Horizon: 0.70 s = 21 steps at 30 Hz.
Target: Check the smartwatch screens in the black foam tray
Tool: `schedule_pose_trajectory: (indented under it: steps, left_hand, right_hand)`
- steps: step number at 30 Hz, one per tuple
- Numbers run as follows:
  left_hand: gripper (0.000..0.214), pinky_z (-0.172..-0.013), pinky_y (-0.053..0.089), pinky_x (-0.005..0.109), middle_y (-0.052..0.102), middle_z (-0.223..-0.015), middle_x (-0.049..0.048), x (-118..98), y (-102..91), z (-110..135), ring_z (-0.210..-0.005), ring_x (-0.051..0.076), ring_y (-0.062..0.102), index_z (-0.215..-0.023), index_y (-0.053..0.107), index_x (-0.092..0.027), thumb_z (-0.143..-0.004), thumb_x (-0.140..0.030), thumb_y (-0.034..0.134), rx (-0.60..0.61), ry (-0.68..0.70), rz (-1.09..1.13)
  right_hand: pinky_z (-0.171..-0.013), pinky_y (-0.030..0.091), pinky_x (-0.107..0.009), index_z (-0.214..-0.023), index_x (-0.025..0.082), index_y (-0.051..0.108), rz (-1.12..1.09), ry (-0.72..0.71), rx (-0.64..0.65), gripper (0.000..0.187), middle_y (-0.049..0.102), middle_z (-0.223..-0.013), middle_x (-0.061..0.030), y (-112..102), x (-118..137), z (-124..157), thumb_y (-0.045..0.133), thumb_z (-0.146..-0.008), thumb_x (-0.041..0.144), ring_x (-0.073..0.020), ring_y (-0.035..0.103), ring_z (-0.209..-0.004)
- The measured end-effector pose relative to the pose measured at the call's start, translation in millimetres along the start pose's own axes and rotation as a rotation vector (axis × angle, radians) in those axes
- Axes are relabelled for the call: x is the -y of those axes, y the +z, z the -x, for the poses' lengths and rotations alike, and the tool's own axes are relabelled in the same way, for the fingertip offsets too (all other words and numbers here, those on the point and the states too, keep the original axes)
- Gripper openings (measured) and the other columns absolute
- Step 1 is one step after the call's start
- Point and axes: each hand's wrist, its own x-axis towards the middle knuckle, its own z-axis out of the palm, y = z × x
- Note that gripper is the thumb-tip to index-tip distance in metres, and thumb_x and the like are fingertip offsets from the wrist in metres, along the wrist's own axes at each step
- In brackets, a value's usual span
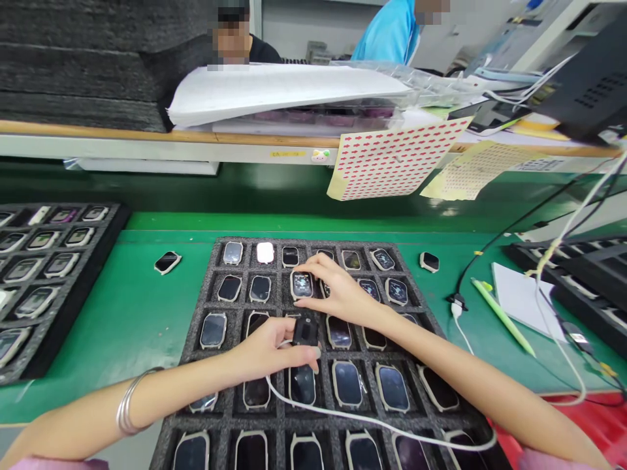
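My left hand [277, 349] grips a small black block [306, 331], with a white cable [353, 418] running from near it across the tray to the right. Just above it, my right hand [333, 287] has thumb and fingers around the sides of a smartwatch [302, 284] with a lit face. This watch is at its compartment in a dark grey foam tray [196, 346]. Rows of similar strapless watches fill the tray; a few other screens are lit, such as the watch [396, 291] to the right. My hands and forearms hide several compartments.
Loose watches lie on the green table left [167, 262] and right [430, 262] of the tray. Another foam tray [112, 225] stands at left. A green pen [504, 318], white paper [526, 300] and cables are at right. Sticker sheets [392, 160] hang from the shelf; two people are beyond.
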Motion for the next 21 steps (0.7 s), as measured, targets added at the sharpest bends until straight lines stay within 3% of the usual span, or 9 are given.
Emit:
schedule_pose_trajectory:
  steps: [3,8,11,15,18,21]
  left_hand:
    - [0.031,-0.080,0.047,0.034,0.069,-0.080,0.0069,-1,-0.3,1,-0.080,0.021,0.063,-0.082,0.065,-0.013,-0.076,-0.044,0.067,0.008,-0.012,-0.004]
    - [0.029,-0.072,0.048,0.031,0.070,-0.075,0.0063,0,-0.2,-1,-0.073,0.019,0.063,-0.080,0.065,-0.013,-0.074,-0.041,0.070,-0.015,-0.009,0.011]
    - [0.032,-0.065,0.047,0.028,0.070,-0.074,0.0061,2,-0.2,1,-0.070,0.018,0.062,-0.082,0.066,-0.013,-0.073,-0.043,0.071,-0.054,0.006,-0.003]
    - [0.032,-0.062,0.045,0.027,0.069,-0.075,0.0052,2,-0.8,5,-0.069,0.018,0.061,-0.088,0.066,-0.013,-0.071,-0.040,0.073,-0.182,0.038,0.026]
    - [0.027,-0.065,0.044,0.026,0.067,-0.078,0.0049,1,-2.9,6,-0.076,0.018,0.059,-0.090,0.065,-0.014,-0.075,-0.035,0.070,-0.292,0.116,0.056]
    - [0.024,-0.063,0.041,0.024,0.066,-0.081,0.0032,2,-5.9,5,-0.071,0.014,0.055,-0.094,0.063,-0.014,-0.076,-0.029,0.069,-0.360,0.134,0.101]
  right_hand:
    - [-0.090,0.045,-0.045,-0.127,0.016,0.050,0.180,-0.002,0.083,0.054,0.052,-0.113,-0.0116,6,0,-7,0.072,-0.080,0.033,-0.0274,0.052,-0.105]
    - [-0.087,0.044,-0.045,-0.116,0.013,0.058,0.381,-0.084,0.161,0.029,0.057,-0.109,-0.0140,16,24,-35,0.055,-0.093,0.031,-0.0279,0.051,-0.103]
    - [-0.079,0.046,-0.043,-0.100,0.008,0.064,0.431,-0.085,0.255,0.028,0.060,-0.096,-0.0161,35,37,-55,0.064,-0.086,0.032,-0.0298,0.054,-0.094]
    - [-0.079,0.043,-0.049,-0.087,0.005,0.066,0.436,-0.057,0.229,0.030,0.061,-0.090,-0.0198,54,37,-70,0.073,-0.077,0.033,-0.0345,0.055,-0.092]
    - [-0.081,0.043,-0.045,-0.086,0.008,0.067,0.369,-0.041,0.183,0.032,0.064,-0.087,-0.0152,50,29,-71,0.078,-0.071,0.035,-0.0309,0.057,-0.091]
    - [-0.075,0.047,-0.033,-0.093,0.012,0.066,0.270,-0.007,0.102,0.027,0.065,-0.087,-0.0084,28,23,-66,0.071,-0.078,0.034,-0.0215,0.061,-0.084]
